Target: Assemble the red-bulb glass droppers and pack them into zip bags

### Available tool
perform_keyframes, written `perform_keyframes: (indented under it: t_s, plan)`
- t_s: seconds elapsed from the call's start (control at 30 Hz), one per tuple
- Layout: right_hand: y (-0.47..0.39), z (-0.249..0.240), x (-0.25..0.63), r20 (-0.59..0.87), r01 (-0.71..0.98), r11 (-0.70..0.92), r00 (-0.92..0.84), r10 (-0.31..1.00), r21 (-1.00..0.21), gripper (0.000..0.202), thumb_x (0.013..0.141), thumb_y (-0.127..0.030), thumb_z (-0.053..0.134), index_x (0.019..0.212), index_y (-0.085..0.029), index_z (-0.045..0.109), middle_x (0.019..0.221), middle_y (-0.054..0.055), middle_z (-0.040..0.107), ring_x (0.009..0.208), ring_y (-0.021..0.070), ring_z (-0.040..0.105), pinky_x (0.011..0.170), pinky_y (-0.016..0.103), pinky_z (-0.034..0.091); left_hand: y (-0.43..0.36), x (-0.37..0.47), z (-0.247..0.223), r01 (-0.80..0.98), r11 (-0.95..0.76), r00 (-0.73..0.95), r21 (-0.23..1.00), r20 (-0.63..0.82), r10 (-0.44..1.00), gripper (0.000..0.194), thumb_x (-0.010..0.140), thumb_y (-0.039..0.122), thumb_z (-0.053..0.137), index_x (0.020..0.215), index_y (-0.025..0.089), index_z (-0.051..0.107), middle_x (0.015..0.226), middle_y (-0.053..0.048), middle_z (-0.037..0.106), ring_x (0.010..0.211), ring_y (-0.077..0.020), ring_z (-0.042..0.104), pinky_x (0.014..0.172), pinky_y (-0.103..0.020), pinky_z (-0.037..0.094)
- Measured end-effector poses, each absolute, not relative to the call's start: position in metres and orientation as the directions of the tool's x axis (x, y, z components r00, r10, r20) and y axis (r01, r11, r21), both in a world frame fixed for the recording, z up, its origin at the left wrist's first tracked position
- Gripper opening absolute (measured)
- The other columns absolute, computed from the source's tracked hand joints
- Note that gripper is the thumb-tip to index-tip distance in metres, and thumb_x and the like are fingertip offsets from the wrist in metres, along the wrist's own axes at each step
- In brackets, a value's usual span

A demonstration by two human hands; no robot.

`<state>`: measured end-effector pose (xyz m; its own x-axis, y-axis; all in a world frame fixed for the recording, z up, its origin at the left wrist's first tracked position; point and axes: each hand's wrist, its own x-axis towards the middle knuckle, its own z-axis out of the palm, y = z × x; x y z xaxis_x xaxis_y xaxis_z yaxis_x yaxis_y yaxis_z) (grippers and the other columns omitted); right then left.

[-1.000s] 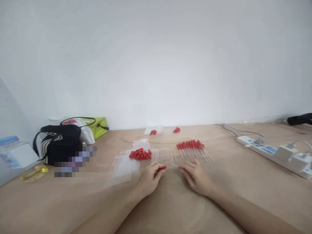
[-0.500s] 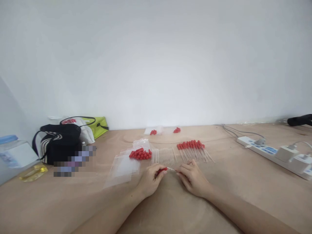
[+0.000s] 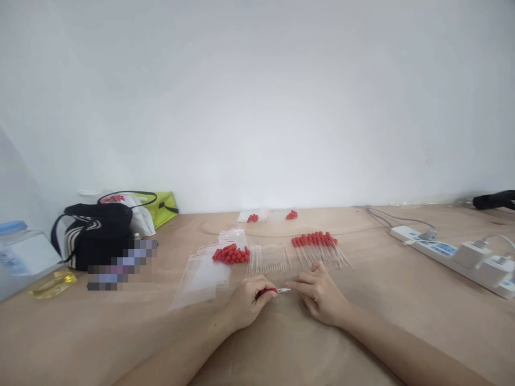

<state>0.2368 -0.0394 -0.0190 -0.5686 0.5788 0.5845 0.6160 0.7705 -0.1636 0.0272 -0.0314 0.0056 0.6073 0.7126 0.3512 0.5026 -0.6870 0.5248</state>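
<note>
In front of me, my left hand is closed around a red handle. A thin clear-white stick projects from the handle toward the right. At the stick's far end are the fingertips of my right hand, its fingers bent together; the exact grip is partly hidden. Just beyond my hands lies a row of bare thin sticks. To its right is a row of red-topped sticks. A pile of loose red handles rests on clear zip bags at the left.
Two small groups of red pieces lie toward the wall, one on a small bag. A black bag, a green bag and a plastic container stand left. A power strip with chargers lies right.
The stick and red handle have tilted to lie more level and sit slightly lower. My right fingertips have shifted a little left along the stick. More of the stick shows.
</note>
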Motion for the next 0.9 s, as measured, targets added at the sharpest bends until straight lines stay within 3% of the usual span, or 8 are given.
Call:
perform_keyframes:
  t_s: [0.2,0.67,0.77,0.9]
  plan:
    - [-0.048,-0.020,0.228,0.575,0.641,0.736,-0.524,0.628,-0.219,0.025,0.078,-0.010,0.038,0.082,-0.019,0.060,0.067,0.001,0.057,0.058,0.0112,0.041,0.064,0.029,0.020,-0.034,0.026,0.004,0.498,-0.737,0.653,0.457,0.362,0.665,0.015,0.080,0.021,0.046,0.077,0.015,0.060,0.070,-0.003,0.059,0.064,-0.0130,0.053,0.060,-0.022,0.041]
    - [-0.051,-0.018,0.215,0.477,0.641,0.674,-0.492,0.729,-0.369,0.023,0.084,-0.013,0.034,0.081,-0.019,0.057,0.072,0.000,0.059,0.064,0.0111,0.047,0.065,0.027,0.023,-0.033,0.026,0.001,0.491,-0.765,0.676,0.417,0.372,0.636,0.013,0.081,0.019,0.046,0.077,0.015,0.058,0.071,-0.002,0.059,0.065,-0.0131,0.054,0.060,-0.022,0.042]
    - [-0.051,-0.016,0.215,0.470,0.685,0.668,-0.506,0.724,-0.292,0.022,0.084,-0.015,0.036,0.082,-0.020,0.057,0.074,0.000,0.060,0.067,0.0117,0.047,0.064,0.028,0.022,-0.029,0.025,0.003,0.517,-0.751,0.672,0.411,0.348,0.653,0.014,0.081,0.016,0.046,0.076,0.016,0.059,0.071,-0.002,0.059,0.066,-0.0132,0.055,0.062,-0.022,0.042]
    - [-0.052,-0.012,0.217,0.459,0.739,0.673,-0.583,0.670,-0.044,0.017,0.081,-0.019,0.043,0.073,-0.019,0.058,0.068,0.002,0.059,0.070,0.0151,0.045,0.062,0.031,0.019,-0.024,0.022,0.004,0.510,-0.751,0.690,0.419,0.322,0.648,0.014,0.082,0.021,0.048,0.076,0.018,0.061,0.072,-0.001,0.059,0.067,-0.0135,0.055,0.063,-0.023,0.042]
